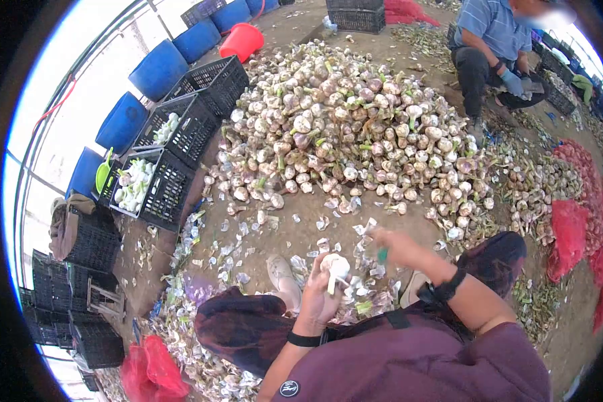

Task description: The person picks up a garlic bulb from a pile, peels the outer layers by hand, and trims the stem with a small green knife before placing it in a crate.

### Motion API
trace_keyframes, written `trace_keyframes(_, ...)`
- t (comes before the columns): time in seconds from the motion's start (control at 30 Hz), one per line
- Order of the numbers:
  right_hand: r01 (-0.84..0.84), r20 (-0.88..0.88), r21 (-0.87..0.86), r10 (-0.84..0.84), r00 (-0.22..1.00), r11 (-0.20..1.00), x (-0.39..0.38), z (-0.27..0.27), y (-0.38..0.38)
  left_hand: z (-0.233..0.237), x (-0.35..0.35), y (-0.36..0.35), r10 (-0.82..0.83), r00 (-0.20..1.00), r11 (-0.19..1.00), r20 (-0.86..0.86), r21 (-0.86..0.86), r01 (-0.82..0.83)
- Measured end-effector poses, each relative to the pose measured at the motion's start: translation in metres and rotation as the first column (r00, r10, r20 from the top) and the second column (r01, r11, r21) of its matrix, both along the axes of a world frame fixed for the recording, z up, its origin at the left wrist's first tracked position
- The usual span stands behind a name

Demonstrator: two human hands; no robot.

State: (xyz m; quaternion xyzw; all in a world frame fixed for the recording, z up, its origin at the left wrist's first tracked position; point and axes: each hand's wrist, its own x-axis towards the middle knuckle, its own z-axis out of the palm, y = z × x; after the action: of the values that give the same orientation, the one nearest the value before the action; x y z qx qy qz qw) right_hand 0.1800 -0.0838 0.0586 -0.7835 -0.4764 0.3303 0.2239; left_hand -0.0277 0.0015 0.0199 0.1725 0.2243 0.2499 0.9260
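Observation:
My left hand (320, 295) is wrapped round a garlic bulb (339, 266), its pale stem pointing down toward me. The bulb looks white and peeled. Just to the right, my right hand (405, 249) is closed on a small tool with a green handle (382, 255); most of it is hidden by the fingers. Loose garlic skins (224, 268) litter the ground around my feet. Beyond both hands rises a big heap of unpeeled garlic bulbs (342, 120).
Black crates (161, 194) line the left, one holding peeled white garlic (135, 184). Blue barrels (157, 70) and a red bucket (242, 41) stand behind. A gloved person (492, 47) sits at the back right. Red mesh bags (569, 231) lie on the right.

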Motion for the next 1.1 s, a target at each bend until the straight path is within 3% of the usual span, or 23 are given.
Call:
trace_keyframes(0.03,-0.127,0.016,-0.025,0.128,0.992,0.992,-0.015,-0.031,-0.007,-0.004,0.000,0.001,0.012,1.000,1.000,-0.013,0.011,-0.012)
trace_keyframes(0.1,-0.148,-0.131,0.125,0.164,0.978,0.981,-0.031,-0.030,-0.006,-0.013,0.004,0.005,0.031,0.999,0.999,-0.030,0.034,-0.030)
trace_keyframes(0.17,0.138,-0.463,0.399,0.070,0.883,0.907,-0.047,-0.010,0.006,-0.010,0.007,0.002,0.048,0.994,0.997,-0.102,0.070,-0.041)
trace_keyframes(0.23,0.030,-0.164,0.584,0.081,0.983,0.811,-0.055,-0.013,0.013,-0.009,0.009,0.001,0.072,0.977,0.996,-0.202,0.063,-0.060)
trace_keyframes(0.3,-0.084,0.056,0.672,0.063,0.996,0.735,-0.055,-0.017,0.016,-0.004,0.009,0.002,0.041,0.990,0.995,-0.134,0.093,-0.028)
trace_keyframes(0.4,-0.228,0.224,0.670,0.101,0.969,0.707,-0.054,-0.017,0.015,-0.002,0.005,-0.001,0.058,0.980,0.983,-0.189,0.184,-0.023)
trace_keyframes(0.6,-0.451,0.515,0.565,0.131,0.847,0.691,-0.055,-0.008,0.014,-0.016,0.001,0.001,0.023,0.990,0.994,-0.139,0.110,-0.007)
trace_keyframes(0.67,-0.475,0.550,0.561,0.124,0.826,0.678,-0.053,-0.008,0.016,-0.016,0.000,0.005,-0.004,0.977,0.997,-0.212,0.073,0.019)
trace_keyframes(0.8,-0.475,0.545,0.560,0.130,0.828,0.679,-0.049,-0.011,0.015,0.017,0.000,0.014,-0.141,0.888,0.977,-0.437,0.083,0.196)
trace_keyframes(0.9,-0.440,0.507,0.544,0.139,0.851,0.715,-0.049,-0.014,0.012,0.005,-0.002,0.020,-0.226,0.861,0.932,-0.455,0.155,0.326)
trace_keyframes(1.1,-0.354,0.442,0.533,0.103,0.891,0.768,-0.052,-0.013,0.006,0.009,-0.001,0.022,-0.256,0.832,0.888,-0.492,0.221,0.404)
